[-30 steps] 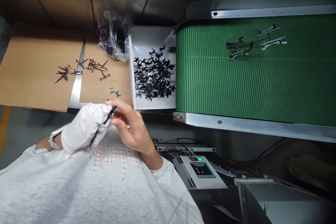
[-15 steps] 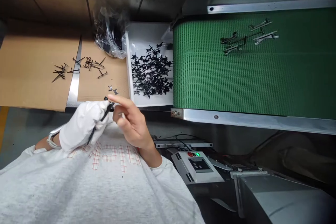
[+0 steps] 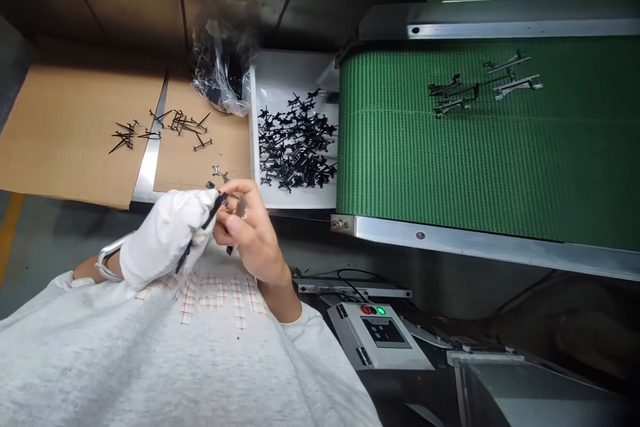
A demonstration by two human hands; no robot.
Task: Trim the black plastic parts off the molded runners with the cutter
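Note:
My left hand (image 3: 170, 233), in a white glove, is wrapped round a slim black plastic part (image 3: 216, 211) that slants up to the right in front of my chest. My bare right hand (image 3: 257, 233) meets it at the upper end, its index fingertip against the part. A small flat shiny piece (image 3: 241, 207) shows between the right thumb and fingers; its exact kind I cannot make out. Just beyond the hands, two small grey pieces (image 3: 217, 170) lie on the cardboard (image 3: 230, 147). Part of what each hand grips is hidden by the fingers.
A white tray (image 3: 253, 140) holds a heap of black plastic parts (image 3: 295, 143). Thin black parts (image 3: 183, 122) are scattered on the cardboard to the left. A clear plastic bag (image 3: 220, 73) stands behind. On the right, a green conveyor belt (image 3: 390, 160) carries several parts, above a control box (image 3: 383, 333).
My right fingers have curled in closer round the black part, and the shiny piece now shows more plainly. The whole view has shifted slightly, with the surroundings appearing further right.

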